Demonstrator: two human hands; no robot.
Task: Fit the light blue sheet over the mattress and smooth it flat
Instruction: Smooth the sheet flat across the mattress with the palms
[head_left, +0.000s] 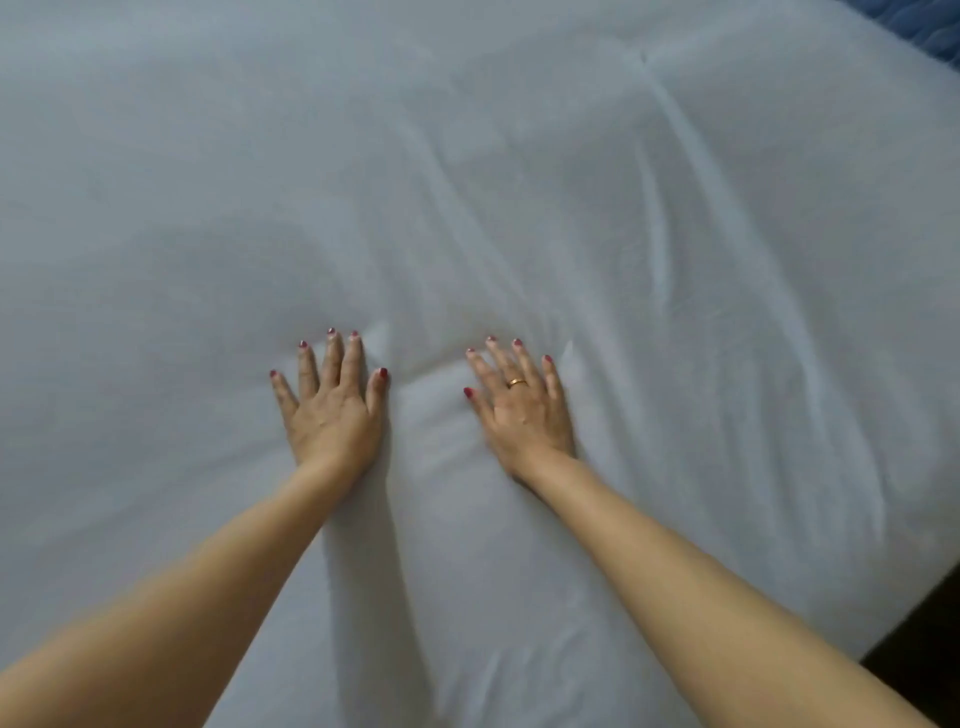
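The light blue sheet (519, 182) covers the whole mattress and fills almost the entire head view. My left hand (332, 410) lies palm down on it with fingers spread, just left of centre. My right hand (522, 410), wearing a gold ring, rests flat on the sheet a little to the right, fingers also spread. A small puckered ridge of fabric rises between the two hands. Long creases run from the right hand up towards the far right of the bed. Neither hand holds any cloth.
The mattress edge falls away at the lower right, where a dark floor or bed frame (924, 649) shows. A strip of darker blue fabric (919, 26) peeks in at the top right corner.
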